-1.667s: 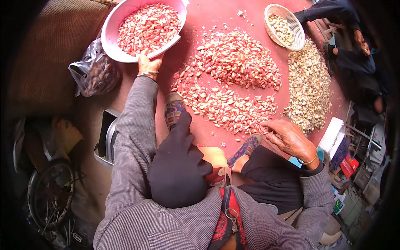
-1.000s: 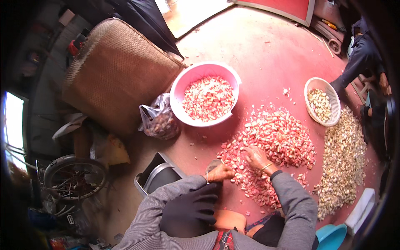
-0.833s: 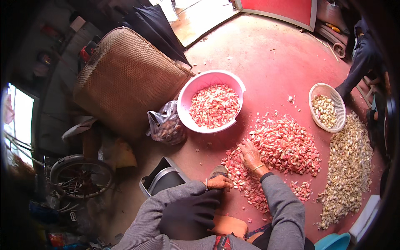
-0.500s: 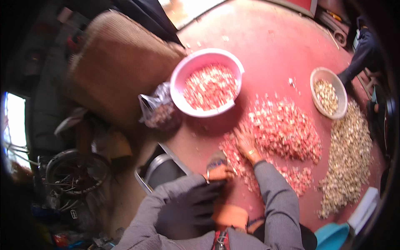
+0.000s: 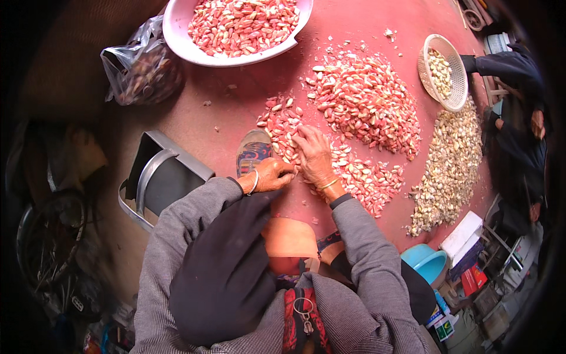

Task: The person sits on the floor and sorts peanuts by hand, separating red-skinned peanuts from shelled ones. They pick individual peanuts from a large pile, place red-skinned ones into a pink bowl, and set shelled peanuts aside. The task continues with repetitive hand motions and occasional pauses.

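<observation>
My left hand (image 5: 269, 176) is curled beside the small heap, its fingers closed; whatever is in them, if anything, is hidden. Close on its right, my right hand (image 5: 316, 157) lies over the heap with fingers partly spread, touching reddish garlic cloves (image 5: 282, 125). More loose garlic cloves (image 5: 367, 180) are scattered to the right of it. Beyond them rises a larger mound of reddish garlic cloves (image 5: 368, 100). At the far left a pink-white basin (image 5: 177, 36) holds a load of the same cloves.
A clear plastic bag (image 5: 144, 71) stands below the basin, and a grey dustpan-like container (image 5: 171, 177) is left of my arm. Paler cloves (image 5: 451, 156) lie at right under a woven basket (image 5: 425, 62). A turquoise basin (image 5: 421, 259) stands near. Another person's sleeve (image 5: 510, 66) reaches toward the basket.
The view has tilted downward, so basin and heaps sit higher. My left hand has come forward to the small heap, next to my right hand, which stays at the cloves.
</observation>
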`<state>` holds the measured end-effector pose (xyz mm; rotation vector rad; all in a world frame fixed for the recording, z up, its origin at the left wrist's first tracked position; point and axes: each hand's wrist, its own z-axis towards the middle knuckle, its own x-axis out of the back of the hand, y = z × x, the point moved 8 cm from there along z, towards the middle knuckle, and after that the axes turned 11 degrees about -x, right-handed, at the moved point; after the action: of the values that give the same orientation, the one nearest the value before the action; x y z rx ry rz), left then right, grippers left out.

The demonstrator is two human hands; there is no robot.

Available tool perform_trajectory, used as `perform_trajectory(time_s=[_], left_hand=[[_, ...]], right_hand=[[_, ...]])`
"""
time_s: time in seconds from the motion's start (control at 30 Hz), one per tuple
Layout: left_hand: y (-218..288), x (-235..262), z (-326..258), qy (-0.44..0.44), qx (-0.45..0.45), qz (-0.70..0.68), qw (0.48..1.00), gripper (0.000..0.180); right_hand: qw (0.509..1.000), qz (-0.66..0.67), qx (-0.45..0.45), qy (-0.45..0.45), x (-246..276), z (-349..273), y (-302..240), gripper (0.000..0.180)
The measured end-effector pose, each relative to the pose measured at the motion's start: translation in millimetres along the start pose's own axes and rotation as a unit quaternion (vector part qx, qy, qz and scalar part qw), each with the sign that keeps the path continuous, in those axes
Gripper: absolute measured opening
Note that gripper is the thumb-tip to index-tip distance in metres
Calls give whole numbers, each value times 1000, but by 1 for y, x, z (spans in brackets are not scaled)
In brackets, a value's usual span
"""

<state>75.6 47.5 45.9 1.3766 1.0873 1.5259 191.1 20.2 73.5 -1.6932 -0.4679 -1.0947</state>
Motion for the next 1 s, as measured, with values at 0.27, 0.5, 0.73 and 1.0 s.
perform_trajectory(time_s=[0.27,0.5,0.73,1.0], left_hand=[[16,12,-25,-66,-71,96,991,15],[11,15,-6,-105,-51,211,970,15],[2,21,8,-105,-121,185,970,14],[-8,17,0,-170,-162,195,952,15]], right_hand=[[993,51,0,103,108,144,70,19],[985,144,-49,86,105,320,165,29],[808,545,-223,15,168,373,269,34],[919,156,-343,-118,278,120,176,20]])
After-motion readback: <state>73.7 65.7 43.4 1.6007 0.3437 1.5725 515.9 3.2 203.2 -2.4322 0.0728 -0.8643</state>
